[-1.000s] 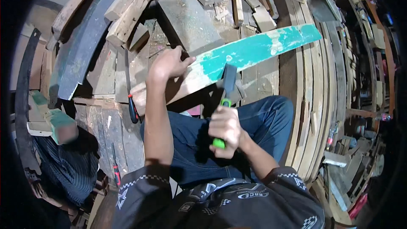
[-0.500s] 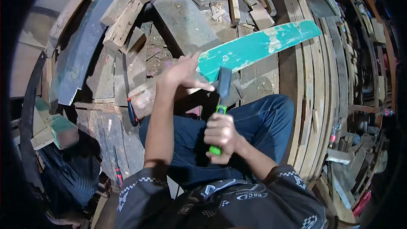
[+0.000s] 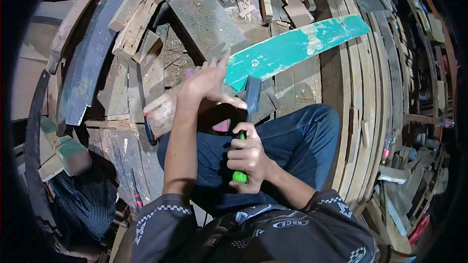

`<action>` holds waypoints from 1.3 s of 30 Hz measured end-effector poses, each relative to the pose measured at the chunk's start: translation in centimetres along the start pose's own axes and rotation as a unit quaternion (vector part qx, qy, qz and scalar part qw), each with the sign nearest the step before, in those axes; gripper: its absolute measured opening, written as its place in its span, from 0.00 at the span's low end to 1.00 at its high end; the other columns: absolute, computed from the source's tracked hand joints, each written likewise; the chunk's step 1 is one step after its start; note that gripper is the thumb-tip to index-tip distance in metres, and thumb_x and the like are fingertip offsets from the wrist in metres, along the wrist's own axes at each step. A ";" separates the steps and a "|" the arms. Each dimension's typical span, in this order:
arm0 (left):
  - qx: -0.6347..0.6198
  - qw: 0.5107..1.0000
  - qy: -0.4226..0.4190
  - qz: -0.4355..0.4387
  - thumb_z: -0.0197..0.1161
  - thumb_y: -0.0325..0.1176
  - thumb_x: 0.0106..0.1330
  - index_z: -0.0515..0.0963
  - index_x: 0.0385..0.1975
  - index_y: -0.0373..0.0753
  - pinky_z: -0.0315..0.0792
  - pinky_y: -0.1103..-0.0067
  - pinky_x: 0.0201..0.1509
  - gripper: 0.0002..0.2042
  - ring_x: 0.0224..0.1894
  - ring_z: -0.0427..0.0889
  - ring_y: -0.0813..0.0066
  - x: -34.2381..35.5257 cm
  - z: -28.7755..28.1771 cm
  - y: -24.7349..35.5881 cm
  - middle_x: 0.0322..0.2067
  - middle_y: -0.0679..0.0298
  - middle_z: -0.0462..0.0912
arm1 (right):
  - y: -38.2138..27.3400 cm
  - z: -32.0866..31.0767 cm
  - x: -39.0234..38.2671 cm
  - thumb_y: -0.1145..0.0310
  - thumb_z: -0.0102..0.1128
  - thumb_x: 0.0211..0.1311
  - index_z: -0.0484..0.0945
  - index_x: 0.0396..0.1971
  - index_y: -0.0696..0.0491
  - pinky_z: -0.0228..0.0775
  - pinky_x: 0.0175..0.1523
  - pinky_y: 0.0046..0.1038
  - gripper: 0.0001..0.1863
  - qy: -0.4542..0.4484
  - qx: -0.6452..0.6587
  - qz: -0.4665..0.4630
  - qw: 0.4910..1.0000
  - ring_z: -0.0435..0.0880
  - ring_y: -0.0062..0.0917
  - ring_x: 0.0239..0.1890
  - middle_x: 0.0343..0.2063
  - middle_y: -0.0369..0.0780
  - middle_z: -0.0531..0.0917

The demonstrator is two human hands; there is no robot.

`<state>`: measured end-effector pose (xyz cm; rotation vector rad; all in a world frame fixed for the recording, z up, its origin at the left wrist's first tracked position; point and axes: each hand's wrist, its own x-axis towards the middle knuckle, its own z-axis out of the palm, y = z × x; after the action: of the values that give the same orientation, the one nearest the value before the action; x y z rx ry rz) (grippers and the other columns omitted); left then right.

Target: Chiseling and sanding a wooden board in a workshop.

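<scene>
A wide-bladed chisel with a green handle is in my right hand, its fingers wrapped round the handle above my lap. The blade points away from me and overlaps the near edge of a green-painted board; whether it touches the wood I cannot tell. My left hand lies spread at the board's left end, thumb reaching toward the chisel blade and fingers apart. Beneath its wrist runs a bare wooden piece, partly hidden by my forearm.
A dust-covered block and several offcuts lie beyond the board. Long planks run along the right. Screwdrivers lie at the left near a saw blade. A person in a striped garment is at the lower left.
My right hand has shifted slightly left and its grip on the chisel handle has changed, the forefinger and thumb now looser. The blade has tilted a little. My left hand's fingers have spread.
</scene>
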<state>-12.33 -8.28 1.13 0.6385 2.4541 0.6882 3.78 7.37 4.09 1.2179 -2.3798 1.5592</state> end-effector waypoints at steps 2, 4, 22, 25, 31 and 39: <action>0.023 0.999 -0.025 -0.018 0.78 0.71 0.19 0.39 0.72 0.30 0.60 0.53 0.69 0.80 0.67 0.59 0.30 -0.1 -0.8 1.4 0.64 0.29 0.58 | -0.2 -0.1 0.1 0.52 0.60 0.19 0.61 0.07 0.48 0.56 0.47 0.45 0.20 0.026 -0.008 0.001 1.000 0.68 0.29 0.19 0.12 0.35 0.61; 0.036 0.999 -0.023 -0.016 0.79 0.69 0.19 0.37 0.73 0.31 0.60 0.53 0.69 0.80 0.66 0.60 0.29 -0.1 -0.9 1.5 0.62 0.28 0.60 | -0.5 -0.1 0.7 0.52 0.59 0.16 0.60 0.06 0.48 0.57 0.45 0.42 0.20 0.062 -0.013 0.001 0.998 0.66 0.29 0.18 0.12 0.35 0.60; 0.051 0.998 0.025 0.040 0.78 0.70 0.18 0.49 0.67 0.20 0.63 0.51 0.65 0.77 0.62 0.65 0.27 0.4 0.2 0.5 0.60 0.25 0.62 | 0.5 -0.5 -0.2 0.53 0.57 0.12 0.61 0.05 0.49 0.63 0.33 0.34 0.19 -0.011 0.010 0.006 1.000 0.67 0.31 0.17 0.11 0.35 0.62; -0.001 0.999 0.001 0.050 0.78 0.70 0.17 0.49 0.67 0.20 0.63 0.51 0.66 0.77 0.62 0.65 0.27 0.9 -0.1 0.2 0.60 0.25 0.61 | 0.4 -0.5 0.3 0.53 0.57 0.12 0.61 0.05 0.49 0.63 0.33 0.34 0.19 -0.013 -0.009 -0.010 1.000 0.68 0.31 0.18 0.11 0.35 0.62; 0.052 0.998 -0.015 0.022 0.78 0.70 0.19 0.50 0.67 0.19 0.66 0.49 0.63 0.76 0.60 0.66 0.26 0.4 0.1 0.5 0.57 0.27 0.65 | 0.7 -0.2 -0.6 0.53 0.59 0.14 0.62 0.05 0.49 0.64 0.35 0.33 0.19 -0.029 0.001 0.002 1.000 0.68 0.30 0.18 0.11 0.35 0.63; 0.038 0.998 -0.021 0.038 0.81 0.66 0.23 0.45 0.67 0.19 0.62 0.58 0.67 0.76 0.63 0.63 0.32 0.5 0.2 0.4 0.60 0.27 0.60 | 0.7 1.7 -1.0 0.54 0.55 0.14 0.60 0.07 0.49 0.63 0.32 0.33 0.19 0.025 -0.015 0.007 1.000 0.65 0.31 0.16 0.11 0.35 0.60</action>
<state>-12.46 -7.64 1.04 0.7709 2.4376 0.6062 4.62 6.72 2.27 1.1444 -2.3770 1.5331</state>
